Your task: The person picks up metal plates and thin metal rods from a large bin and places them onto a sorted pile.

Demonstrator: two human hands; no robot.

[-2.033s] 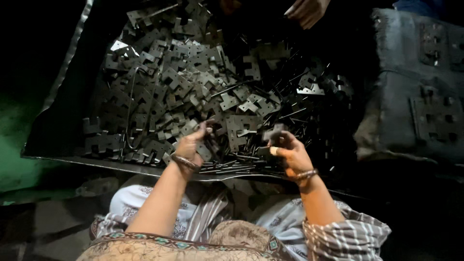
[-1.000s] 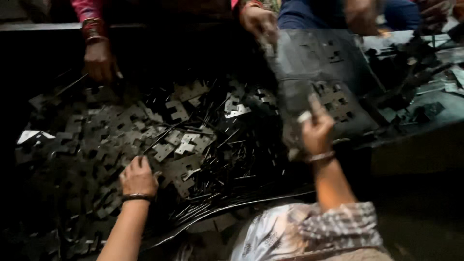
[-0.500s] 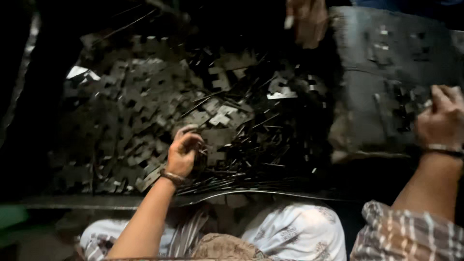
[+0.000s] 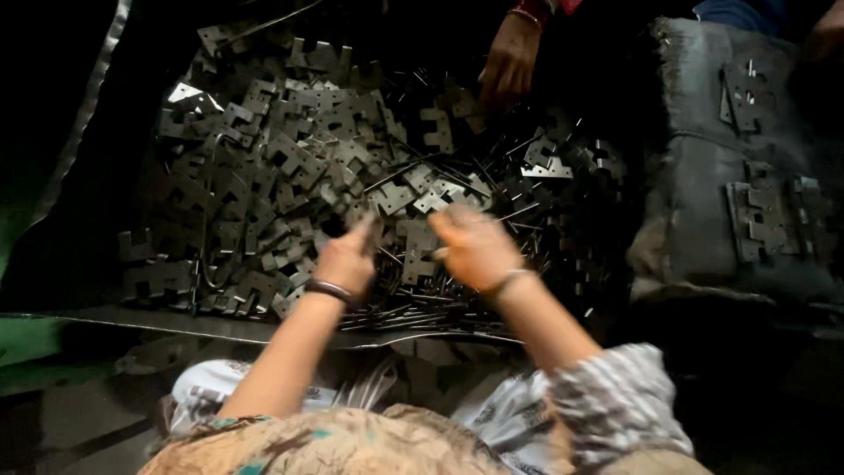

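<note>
Hands: left hand (image 4: 345,255) and right hand (image 4: 475,248) are hovering side by side over the near edge of a pile, at about 6 o'clock of it.
Left hand state: fingers are curling loosely with one finger sticking up; motion blur is hiding whether it is pinching anything, so I cannot tell.
Right hand state: fingers are bunching together toward the left hand; what they are gripping, if anything, I cannot tell.
Wrists: each is wearing one thin bangle, two in all.
Metal pieces (image 4: 290,167): flat, dull grey stamped plates with square notches cut into their edges, some catching the light and shining pale. They are lying in a loose heap, overlapping at every angle, too many to count.
Where the pieces are: filling the middle of the dark tray (image 4: 105,70), thickest from 9 o'clock to 12 o'clock of the hands, thinning toward 3 o'clock.
Thin rods (image 4: 413,303): long dark wires are lying mixed among the plates just beyond the hands, uncounted.
Other person's hand (image 4: 508,62): one hand is reaching into the pile at 1 o'clock, well apart from the two hands.
Grey sack (image 4: 694,176): one is sitting at 3 o'clock, with a few of the same plates lying on top.
Clothing: one checked sleeve is covering the right forearm; patterned cloth is lying at 6 o'clock.
</note>
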